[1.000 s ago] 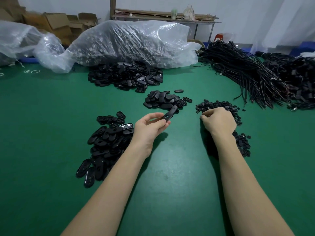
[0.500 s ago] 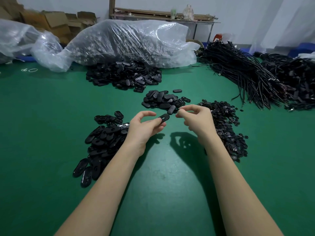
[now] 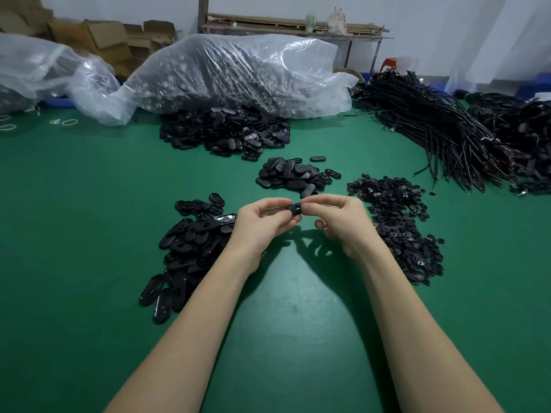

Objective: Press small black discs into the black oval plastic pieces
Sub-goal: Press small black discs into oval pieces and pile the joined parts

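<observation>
Left forearm rising from the near edge of the tabletop (image 3: 74, 222), slanting right toward the middle. Left hand (image 3: 262, 222) raised above the green surface, fingers curled, thumb and fingertips pinching one oval piece (image 3: 295, 209) at its left end. Meeting it from the other side, right hand (image 3: 340, 222), forefinger and thumb closed on the piece's right end, remaining fingers folded loosely under the palm. Whether a disc sits between those fingertips: cannot tell, too small and covered. Piece held off the tabletop, near its centre, between the two hands.

Left of the left wrist, a heap of ovals (image 3: 190, 248), partly covered by that wrist. Far left corner: a clear bag (image 3: 38, 67), cut off by the picture's edge, contents dim. Along the far edge, middle: a big bag (image 3: 238, 73) stuffed with dark parts, blurred by the plastic; a spill of ovals (image 3: 226, 132) lying at its mouth. Just beyond the hands, a small heap (image 3: 289, 174) of ovals, mostly smooth side up. Right of the right hand, a strip of discs (image 3: 399, 222), its near-left part hidden behind the wrist. Far right: cable bundles (image 3: 429, 129), running off the right edge.
</observation>
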